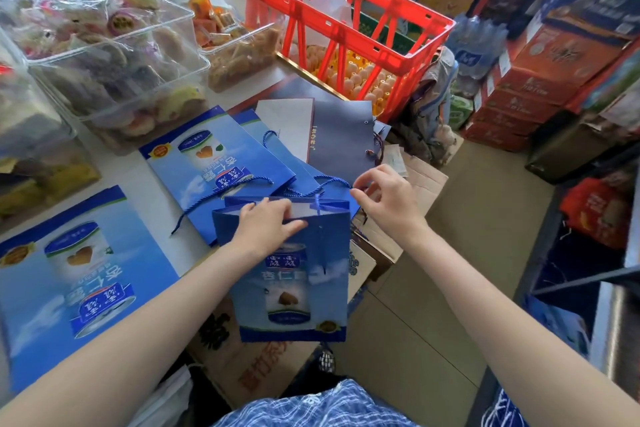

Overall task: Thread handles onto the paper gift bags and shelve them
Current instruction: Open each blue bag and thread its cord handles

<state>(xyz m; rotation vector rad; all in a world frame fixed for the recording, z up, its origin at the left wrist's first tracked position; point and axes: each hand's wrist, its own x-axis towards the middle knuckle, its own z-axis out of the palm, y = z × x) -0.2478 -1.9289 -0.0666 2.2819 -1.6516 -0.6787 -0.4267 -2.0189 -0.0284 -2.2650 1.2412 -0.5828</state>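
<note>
A blue paper gift bag (294,291) with a can printed on it hangs open in front of me. My left hand (266,224) grips its top edge, fingers curled over the rim. My right hand (384,194) pinches a blue cord handle (329,180) that runs down into the bag's right hole. Flat blue bags (214,156) with cords lie on the white table (152,204), and another flat blue bag (79,274) lies at the left. A dark navy bag (343,135) lies behind them.
Clear plastic bins of snacks (114,55) fill the table's left and back. A red crate (346,21) stands over egg trays (363,80). Cardboard boxes (263,364) sit below the bag on the floor. Stacked red cartons (540,80) and shelving (588,274) line the right.
</note>
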